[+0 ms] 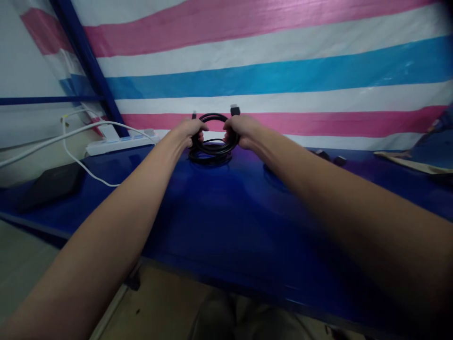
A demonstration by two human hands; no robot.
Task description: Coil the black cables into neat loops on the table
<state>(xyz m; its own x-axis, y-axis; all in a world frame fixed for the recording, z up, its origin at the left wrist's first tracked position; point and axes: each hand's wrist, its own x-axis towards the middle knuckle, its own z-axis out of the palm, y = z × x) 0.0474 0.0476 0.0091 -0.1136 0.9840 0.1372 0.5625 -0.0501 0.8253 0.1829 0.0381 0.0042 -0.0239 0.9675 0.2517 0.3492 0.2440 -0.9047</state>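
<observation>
Both my hands hold a coiled black cable [214,116] upright near the back of the blue table. My left hand [191,130] is closed round the left side of the loop, and my right hand [242,128] grips its right side. A dark connector with a pale metal end [235,110] sticks up above my right hand. A smaller plug [194,114] shows above my left hand. Just beneath the held loop, another black cable coil [210,160] lies on the tabletop; whether the two touch is unclear.
A white power strip [122,143] with white cords stands at the back left, beside a flat black object [53,184]. More dark connectors [339,161] lie right of my right forearm. A striped sheet [265,75] hangs behind the blue table [212,222].
</observation>
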